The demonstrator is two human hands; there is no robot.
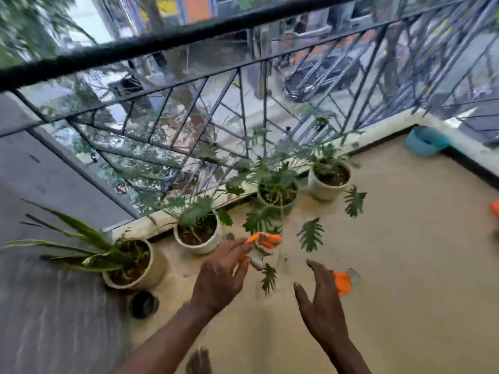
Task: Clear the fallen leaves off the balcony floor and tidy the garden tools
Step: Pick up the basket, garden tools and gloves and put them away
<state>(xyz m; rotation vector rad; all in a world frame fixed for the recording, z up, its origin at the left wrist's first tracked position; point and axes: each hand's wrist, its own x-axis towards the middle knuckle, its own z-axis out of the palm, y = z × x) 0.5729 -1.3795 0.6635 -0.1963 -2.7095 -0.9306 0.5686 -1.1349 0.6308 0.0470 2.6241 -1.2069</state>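
Observation:
My left hand [221, 276] reaches forward over the beige balcony floor [405, 265] and holds an orange and white glove [263, 245] between fingers and thumb; the picture is blurred there. My right hand [321, 300] hovers open, fingers spread and holding nothing, just left of a second orange item [342, 282] lying on the floor beside something clear. Lobed green leaves [310, 234] hang low over the floor near both hands; whether any lie loose I cannot tell. A dark leaf-like shape [199, 360] shows at the bottom edge.
Several white pots [201, 245] with plants line the railing [162, 41], with a striped plant's pot [151, 271] at the left. A small black round pot [143, 303] sits beside it. A blue tub [425, 143] stands in the far corner. Another orange object [495, 207] is at the right edge.

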